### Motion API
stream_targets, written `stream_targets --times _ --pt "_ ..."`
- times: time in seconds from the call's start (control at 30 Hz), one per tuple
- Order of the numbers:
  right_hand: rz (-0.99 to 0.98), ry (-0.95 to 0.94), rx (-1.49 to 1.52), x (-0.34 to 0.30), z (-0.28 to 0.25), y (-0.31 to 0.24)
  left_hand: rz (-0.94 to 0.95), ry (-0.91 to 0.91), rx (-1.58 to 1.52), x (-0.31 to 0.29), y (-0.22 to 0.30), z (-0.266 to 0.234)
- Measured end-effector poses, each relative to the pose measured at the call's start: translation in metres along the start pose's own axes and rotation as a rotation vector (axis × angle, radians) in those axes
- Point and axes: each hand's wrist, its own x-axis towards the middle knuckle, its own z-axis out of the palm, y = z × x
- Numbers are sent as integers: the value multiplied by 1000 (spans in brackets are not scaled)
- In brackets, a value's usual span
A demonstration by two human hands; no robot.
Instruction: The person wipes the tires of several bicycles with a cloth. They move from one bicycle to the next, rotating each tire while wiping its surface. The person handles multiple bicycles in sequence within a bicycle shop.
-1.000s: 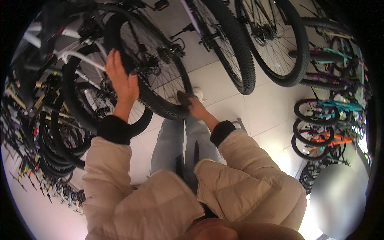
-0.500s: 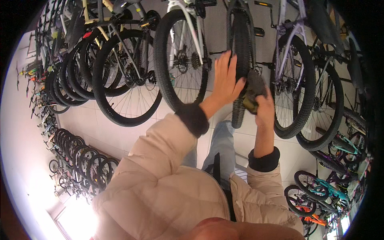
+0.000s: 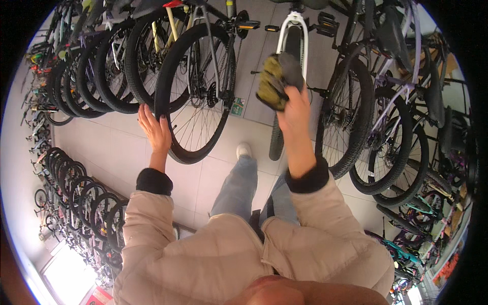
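My left hand [image 3: 155, 132], fingers stretched out, rests against the black tyre [image 3: 189, 158] of a grey bicycle's wheel. Its thumb lies close to the tyre's edge. In my right hand [image 3: 296, 111] is a bunched olive-yellow and dark grey cloth [image 3: 271, 84], slightly blurred. The cloth is over the wheel of a bicycle with a white frame [image 3: 305, 46] and covers part of its tyre [image 3: 276, 140]. I cannot tell whether the cloth touches the rubber.
Bicycles stand in a row on a tiled floor [image 3: 195, 190]. A dark wheel [image 3: 363, 101] is close to the right of my right hand, with a lilac bicycle [image 3: 414, 66] beyond. More bicycles line the lower left [image 3: 94, 206]. My shoe [image 3: 244, 150] is between the wheels.
The view has shifted left along the row. My left hand has moved to a wheel further left. My right hand carries the cloth from the dark bicycle's tyre to the white one's.
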Motion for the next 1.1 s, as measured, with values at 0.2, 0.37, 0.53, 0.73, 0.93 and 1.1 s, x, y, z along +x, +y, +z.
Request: stream_targets --times 0.2,0.37,0.53,0.73,0.93,1.1 --pt "49 63 -306 120 79 115 -3 52 -251 5 -34 23" --pt "259 66 -315 184 123 210 -32 32 -371 3 -36 22" --pt "95 -31 -482 116 129 287 -65 -7 -386 6 -35 19" --pt "-49 -369 -805 -75 50 322 -106 -15 -460 5 -35 18" --pt "203 -514 -1047 -184 -52 372 -136 9 -460 2 -36 22" --pt "434 -639 -1364 -186 -127 389 -126 2 -399 -1 -35 21"
